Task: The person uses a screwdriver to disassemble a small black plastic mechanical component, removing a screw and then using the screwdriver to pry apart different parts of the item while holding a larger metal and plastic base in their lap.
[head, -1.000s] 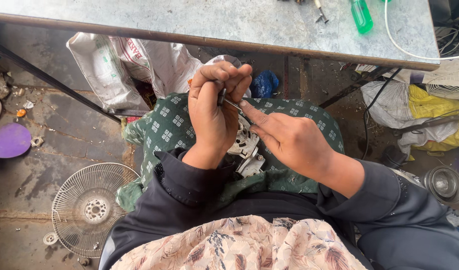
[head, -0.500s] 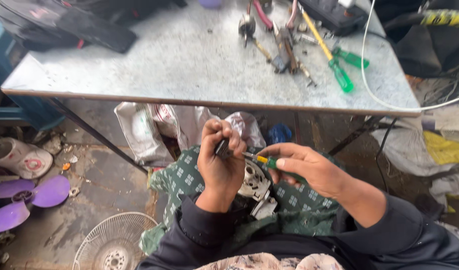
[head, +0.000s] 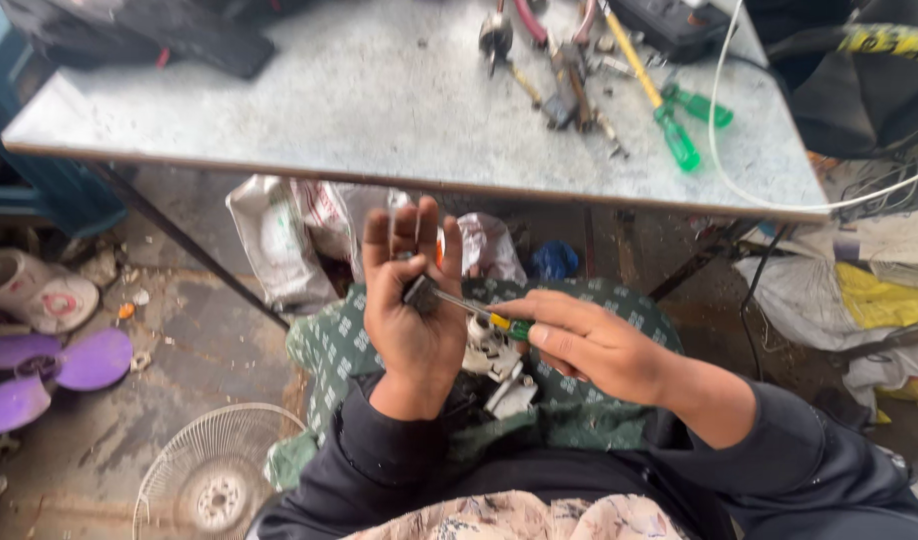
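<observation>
Over the lap, nearest us: we work above a green patterned cloth (head: 579, 420) spread across the knees, below the near edge of the table.
Left hand: our left hand (head: 414, 320) is raised, palm toward us, fingers half open and cupped around a small dark part (head: 420, 293) at the base of the fingers; grasping it loosely, not clenched.
Right hand: our right hand (head: 589, 345) pinches a small screwdriver (head: 484, 313) by its yellow-green handle, fingers closed on it.
Axis: the screwdriver's shaft runs nearly level from right to left, rising slightly, with the tip at the dark part in the left palm. We cannot tell whether the tip is seated in anything.
Which way: the part lies to the left of the right-hand grip and a little higher, straight along the shaft; the left hand already has it, and the right reaches it only through the tool.
Below the hands: a pale motor-like assembly (head: 494, 365) rests on the cloth, just under the shaft and apart from both hands.
Floor, left: a wire fan guard (head: 214, 475) and purple fan blades (head: 64, 365).
Table, far right corner: a grey metal table (head: 329, 110) carries green-handled screwdrivers (head: 679, 140), pliers and loose bits; a white cable (head: 719, 130) crosses its right edge.
</observation>
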